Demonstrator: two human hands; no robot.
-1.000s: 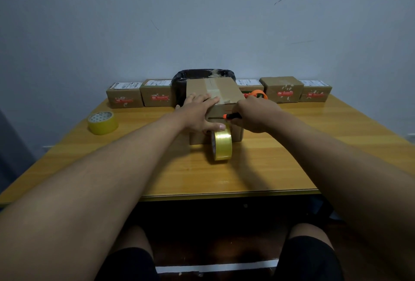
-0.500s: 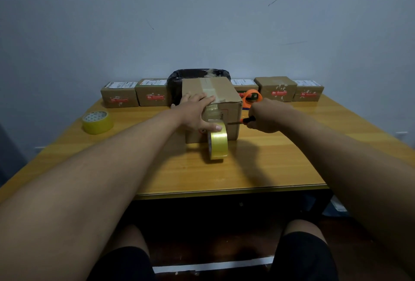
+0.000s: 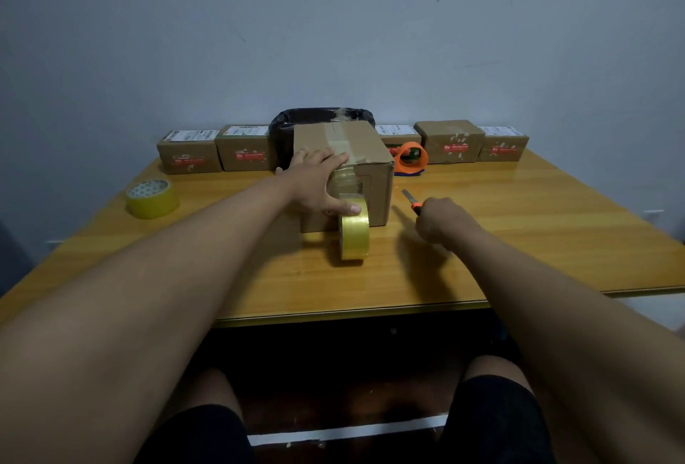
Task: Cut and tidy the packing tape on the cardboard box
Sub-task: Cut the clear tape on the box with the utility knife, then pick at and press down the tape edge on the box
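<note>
I am pressing my left hand [image 3: 318, 182] flat over the near top edge of the cardboard box [image 3: 344, 174], fingers spread on the strip of packing tape [image 3: 343, 146] and thumb hooked down the front face, so the box is not sliding while I am working. The box is sitting mid-table, in front of a black-lined bin [image 3: 296, 126]. The tape roll [image 3: 354, 232] is standing on edge against the box front, just below my thumb; whether the tape is cut free I cannot tell. My right hand [image 3: 441, 222] is clenching an orange utility knife [image 3: 411, 201] to the right of the box, blade pointing up and away from it. An orange tape dispenser [image 3: 411, 158] is lying behind the box's right corner.
</note>
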